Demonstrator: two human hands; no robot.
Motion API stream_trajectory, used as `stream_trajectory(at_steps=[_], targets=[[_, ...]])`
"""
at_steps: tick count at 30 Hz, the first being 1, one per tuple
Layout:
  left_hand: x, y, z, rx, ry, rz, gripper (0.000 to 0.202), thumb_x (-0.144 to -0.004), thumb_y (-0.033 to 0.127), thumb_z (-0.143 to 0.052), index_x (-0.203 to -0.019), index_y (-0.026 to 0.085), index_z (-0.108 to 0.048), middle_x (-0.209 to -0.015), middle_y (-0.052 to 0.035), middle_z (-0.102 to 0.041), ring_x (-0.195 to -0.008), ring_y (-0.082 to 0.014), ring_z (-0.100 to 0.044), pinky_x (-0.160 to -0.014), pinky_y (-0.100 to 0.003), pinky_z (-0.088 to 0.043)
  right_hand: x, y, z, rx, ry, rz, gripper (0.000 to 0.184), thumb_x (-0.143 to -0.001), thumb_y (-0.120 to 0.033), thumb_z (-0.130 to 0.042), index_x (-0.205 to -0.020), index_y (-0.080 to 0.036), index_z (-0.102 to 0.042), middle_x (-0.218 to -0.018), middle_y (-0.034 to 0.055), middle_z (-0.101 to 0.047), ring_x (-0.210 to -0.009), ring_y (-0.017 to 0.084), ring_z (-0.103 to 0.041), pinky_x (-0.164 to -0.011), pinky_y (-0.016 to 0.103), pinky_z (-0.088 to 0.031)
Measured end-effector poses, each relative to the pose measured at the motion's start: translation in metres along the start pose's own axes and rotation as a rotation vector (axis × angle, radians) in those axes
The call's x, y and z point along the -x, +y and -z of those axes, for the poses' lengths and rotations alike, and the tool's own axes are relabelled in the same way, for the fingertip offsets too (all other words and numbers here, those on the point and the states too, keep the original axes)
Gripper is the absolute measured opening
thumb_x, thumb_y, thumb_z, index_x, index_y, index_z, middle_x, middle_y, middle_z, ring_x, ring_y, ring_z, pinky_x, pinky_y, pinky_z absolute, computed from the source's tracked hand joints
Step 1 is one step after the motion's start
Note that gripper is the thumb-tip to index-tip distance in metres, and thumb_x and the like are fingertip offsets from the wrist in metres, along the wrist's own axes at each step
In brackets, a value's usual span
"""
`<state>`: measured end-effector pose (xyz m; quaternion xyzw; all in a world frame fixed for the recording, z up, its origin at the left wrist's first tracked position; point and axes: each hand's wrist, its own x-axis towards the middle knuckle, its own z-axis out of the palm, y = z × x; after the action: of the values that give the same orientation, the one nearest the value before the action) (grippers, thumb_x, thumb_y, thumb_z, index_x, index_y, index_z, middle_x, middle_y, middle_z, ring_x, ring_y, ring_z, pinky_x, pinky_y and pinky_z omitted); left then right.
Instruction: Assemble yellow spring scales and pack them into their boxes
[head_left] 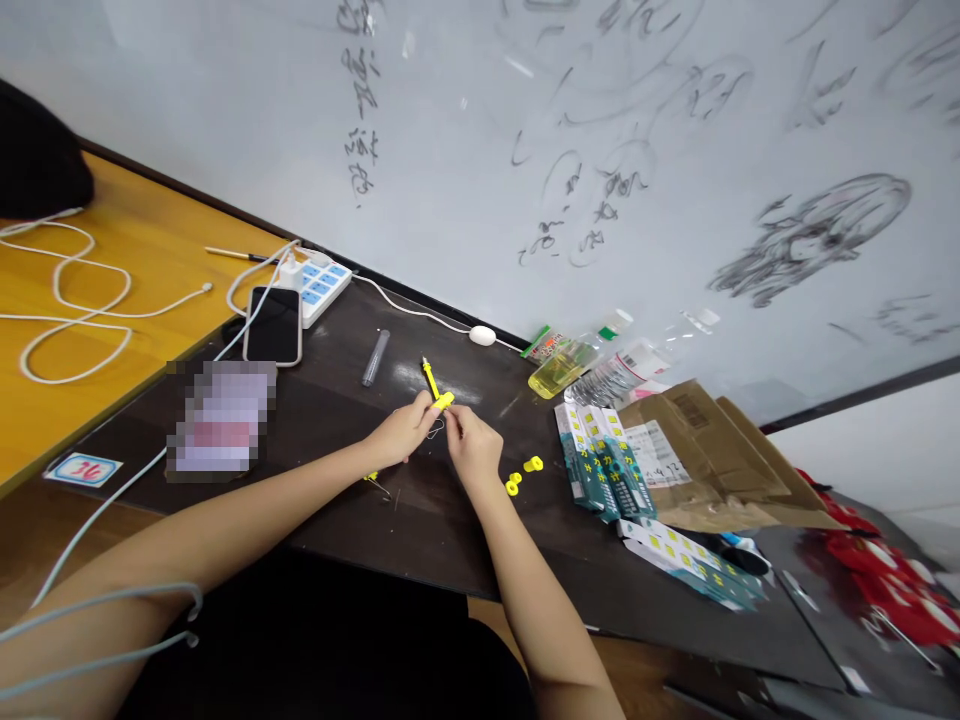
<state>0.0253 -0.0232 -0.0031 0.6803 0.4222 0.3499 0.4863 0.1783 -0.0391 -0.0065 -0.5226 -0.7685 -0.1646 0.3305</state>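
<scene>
My left hand (405,428) is closed in a pinch around a small yellow plastic cap (445,400). Close beside it, my right hand (476,447) has its fingertips pressed together; whatever they grip is too small to make out. A thin wire loop (435,431) shows between the hands. Just beyond them lies a slim yellow rod (430,380) with a metallic tip. A clear tube (376,358) rests farther left. Several loose yellow caps (533,464) sit to the right of my right wrist. Under my left wrist, a yellow piece with a hook (381,487) is partly hidden.
Printed boxes (600,460) and an opened cardboard package (705,460) occupy the right side. Bottles (562,368) stand against the whiteboard (465,150). At left are a phone (274,325), a power strip (324,285) and white cables (75,290). The dark table's front edge is near my body.
</scene>
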Motion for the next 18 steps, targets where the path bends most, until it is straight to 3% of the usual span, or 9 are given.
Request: stream_trajectory(at_steps=[4, 9, 13, 18], targets=[[0.0006, 0.0029, -0.006, 0.192, -0.068, 0.077, 0.021, -0.094, 0.043, -0.032, -0.085, 0.023, -0.033, -0.056, 0.0093, -0.039, -0.03, -0.0052, -0.033, -0.027, -0.015, -0.03, -0.0018, -0.003, 0.0027, -0.092, -0.001, -0.065, 0.026, -0.093, -0.031, -0.043, -0.076, -0.018, -0.059, -0.065, 0.002, -0.064, -0.056, 0.012, -0.057, -0.056, 0.022, -0.035], [-0.0008, 0.0084, -0.01, 0.439, -0.127, 0.144, 0.022, -0.095, 0.042, -0.029, -0.086, 0.023, -0.035, -0.056, 0.0104, -0.037, -0.029, -0.0032, -0.028, -0.027, -0.015, -0.035, -0.0051, -0.0011, 0.0058, -0.249, -0.059, -0.13, 0.024, -0.093, -0.032, -0.039, -0.076, -0.02, -0.05, -0.062, -0.0012, -0.056, -0.052, 0.012, -0.05, -0.055, 0.022, -0.034], [-0.0003, 0.0102, -0.0089, 0.407, -0.122, 0.148, 0.021, -0.095, 0.041, -0.032, -0.085, 0.023, -0.035, -0.055, 0.011, -0.038, -0.029, -0.0026, -0.031, -0.029, -0.015, -0.037, -0.0054, 0.003, 0.0088, -0.339, -0.074, -0.172, 0.017, -0.089, -0.027, -0.039, -0.074, -0.022, -0.045, -0.056, -0.0054, -0.045, -0.047, 0.011, -0.042, -0.052, 0.022, -0.032], [-0.0004, 0.0073, -0.0043, 0.262, -0.053, 0.104, 0.021, -0.094, 0.04, -0.034, -0.085, 0.022, -0.034, -0.055, 0.0102, -0.041, -0.029, -0.0039, -0.037, -0.028, -0.015, -0.038, -0.0042, 0.0016, 0.0094, -0.397, -0.138, -0.157, 0.011, -0.088, -0.026, -0.041, -0.081, -0.021, -0.047, -0.064, -0.0033, -0.051, -0.053, 0.011, -0.047, -0.055, 0.022, -0.036]])
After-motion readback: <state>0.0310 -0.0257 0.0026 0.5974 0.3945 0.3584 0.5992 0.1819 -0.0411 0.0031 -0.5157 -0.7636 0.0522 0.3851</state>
